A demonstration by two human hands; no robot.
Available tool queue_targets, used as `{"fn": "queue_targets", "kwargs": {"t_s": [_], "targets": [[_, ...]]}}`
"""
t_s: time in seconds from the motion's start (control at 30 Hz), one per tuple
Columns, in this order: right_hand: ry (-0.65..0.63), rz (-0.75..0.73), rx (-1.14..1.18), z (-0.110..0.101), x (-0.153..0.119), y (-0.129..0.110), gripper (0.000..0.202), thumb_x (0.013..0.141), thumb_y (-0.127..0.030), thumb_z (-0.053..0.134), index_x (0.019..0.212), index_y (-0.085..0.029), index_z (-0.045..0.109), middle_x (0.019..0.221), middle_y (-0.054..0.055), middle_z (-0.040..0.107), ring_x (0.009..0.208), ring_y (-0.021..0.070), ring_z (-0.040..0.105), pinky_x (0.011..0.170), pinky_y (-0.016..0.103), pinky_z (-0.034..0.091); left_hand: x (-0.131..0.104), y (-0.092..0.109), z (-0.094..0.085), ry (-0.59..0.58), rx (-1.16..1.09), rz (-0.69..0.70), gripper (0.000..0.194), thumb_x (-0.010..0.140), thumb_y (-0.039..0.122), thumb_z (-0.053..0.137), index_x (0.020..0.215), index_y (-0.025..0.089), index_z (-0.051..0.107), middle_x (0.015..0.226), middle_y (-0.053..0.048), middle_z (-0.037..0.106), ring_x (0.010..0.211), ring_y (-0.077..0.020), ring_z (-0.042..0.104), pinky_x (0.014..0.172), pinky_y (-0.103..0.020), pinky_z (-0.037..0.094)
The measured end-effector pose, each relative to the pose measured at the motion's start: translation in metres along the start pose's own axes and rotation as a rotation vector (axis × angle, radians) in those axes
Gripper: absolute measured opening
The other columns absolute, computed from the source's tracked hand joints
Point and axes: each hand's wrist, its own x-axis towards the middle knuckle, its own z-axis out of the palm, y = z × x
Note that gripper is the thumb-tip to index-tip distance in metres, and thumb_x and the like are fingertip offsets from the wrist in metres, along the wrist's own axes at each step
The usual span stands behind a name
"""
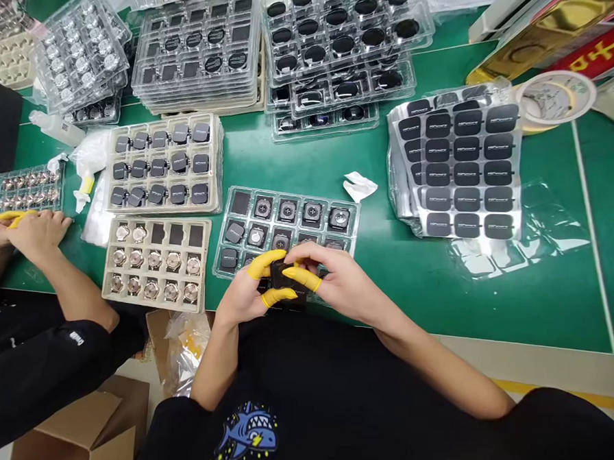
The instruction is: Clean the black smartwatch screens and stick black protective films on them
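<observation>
Both my hands meet over the near edge of a clear plastic tray [353, 222] with square black watch cases in its pockets. Between them is a small black square watch case [280, 275]. My left hand [250, 289], yellow covers on its thumb and a finger, grips the case from the left. My right hand [330, 272], with a yellow cover on its thumb, pinches its top from the right. The fingers hide much of the case. In the tray, some cases show a round sensor back, such as the watch case [287, 210].
Left of the tray are a beige tray of round watches [154, 260] and stacked trays of square black pieces [159, 164]. Sticker sheets [464, 173], tape [553, 99] and crumpled white paper [359, 186] lie right. Tray stacks [342, 46] stand behind. A co-worker's hands [39, 233] are far left.
</observation>
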Motion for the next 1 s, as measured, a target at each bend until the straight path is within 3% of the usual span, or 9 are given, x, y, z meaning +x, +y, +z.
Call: {"fn": "queue_targets", "kwargs": {"t_s": [0.17,0.3,0.4,0.47,0.57,0.67,0.77,0.87,1.0], "targets": [[0.079,-0.076,-0.073,-0.001,0.001,-0.002,0.006,0.107,-0.032,0.073,0.103,-0.027,0.073,0.119,0.008,0.075,0.093,0.0208,0.069,0.070,0.032,0.056,0.003,0.000,0.004,-0.001,-0.044,-0.005,0.067,0.104,0.056,0.081,0.161,0.029,0.059,0.133,-0.012,0.085,0.116,-0.0268,0.088,0.100,-0.038,0.073],[0.100,-0.168,-0.081,-0.006,-0.008,-0.008,0.011,0.109,-0.029,0.070,0.099,-0.028,0.070,0.110,0.007,0.076,0.093,0.0226,0.069,0.076,0.036,0.058,0.001,-0.010,0.008,0.045,-0.097,-0.084,0.067,0.100,0.057,0.086,0.154,0.025,0.064,0.124,-0.012,0.086,0.102,-0.0246,0.089,0.093,-0.036,0.073],[0.240,-0.134,-0.071,-0.022,-0.027,-0.008,0.017,0.109,-0.041,0.075,0.097,-0.030,0.072,0.102,0.007,0.075,0.096,0.0264,0.069,0.084,0.042,0.059,-0.003,-0.017,0.007,0.141,-0.245,-0.173,0.067,0.094,0.060,0.091,0.146,0.023,0.069,0.108,-0.007,0.086,0.085,-0.0209,0.087,0.081,-0.032,0.073],[0.383,-0.031,-0.057,-0.044,-0.046,0.000,0.024,0.105,-0.052,0.080,0.096,-0.031,0.074,0.103,0.008,0.075,0.099,0.0286,0.069,0.087,0.045,0.058,-0.005,-0.018,0.005,0.199,-0.391,-0.189,0.066,0.090,0.057,0.096,0.142,0.025,0.071,0.102,-0.004,0.084,0.079,-0.0184,0.085,0.075,-0.028,0.072],[0.579,0.180,-0.044,-0.093,-0.084,0.022,0.035,0.091,-0.061,0.089,0.090,-0.029,0.075,0.110,0.009,0.077,0.099,0.0285,0.069,0.084,0.044,0.058,-0.006,-0.015,-0.004,0.299,-0.466,-0.235,0.061,0.082,0.045,0.105,0.132,0.024,0.077,0.099,-0.003,0.085,0.080,-0.0183,0.086,0.074,-0.026,0.072],[0.779,0.474,-0.094,-0.153,-0.132,0.046,0.042,0.073,-0.060,0.094,0.083,-0.026,0.072,0.104,0.009,0.077,0.087,0.0245,0.066,0.071,0.038,0.051,-0.005,-0.018,-0.017,0.377,-0.484,-0.311,0.063,0.070,0.038,0.112,0.122,0.021,0.081,0.093,-0.004,0.086,0.077,-0.0200,0.085,0.071,-0.027,0.073],[0.931,0.617,-0.174,-0.200,-0.172,0.062,0.036,0.069,-0.050,0.091,0.081,-0.024,0.070,0.094,0.009,0.074,0.078,0.0208,0.058,0.066,0.035,0.044,0.000,-0.025,-0.026,0.413,-0.463,-0.364,0.067,0.060,0.035,0.116,0.116,0.018,0.082,0.088,-0.005,0.086,0.069,-0.0210,0.082,0.065,-0.029,0.072],[0.970,0.675,-0.214,-0.222,-0.184,0.075,0.029,0.067,-0.041,0.086,0.083,-0.022,0.072,0.088,0.008,0.072,0.079,0.0206,0.057,0.067,0.035,0.042,0.006,-0.027,-0.029,0.398,-0.451,-0.371,0.068,0.057,0.033,0.116,0.114,0.018,0.081,0.084,-0.004,0.085,0.070,-0.0224,0.082,0.065,-0.031,0.073],[0.919,0.704,-0.250,-0.227,-0.159,0.096,0.024,0.070,-0.038,0.081,0.084,-0.020,0.073,0.085,0.007,0.073,0.079,0.0205,0.059,0.069,0.035,0.044,0.012,-0.022,-0.026,0.373,-0.411,-0.371,0.067,0.059,0.033,0.115,0.115,0.020,0.080,0.084,-0.002,0.085,0.071,-0.0218,0.083,0.067,-0.031,0.074]]}}
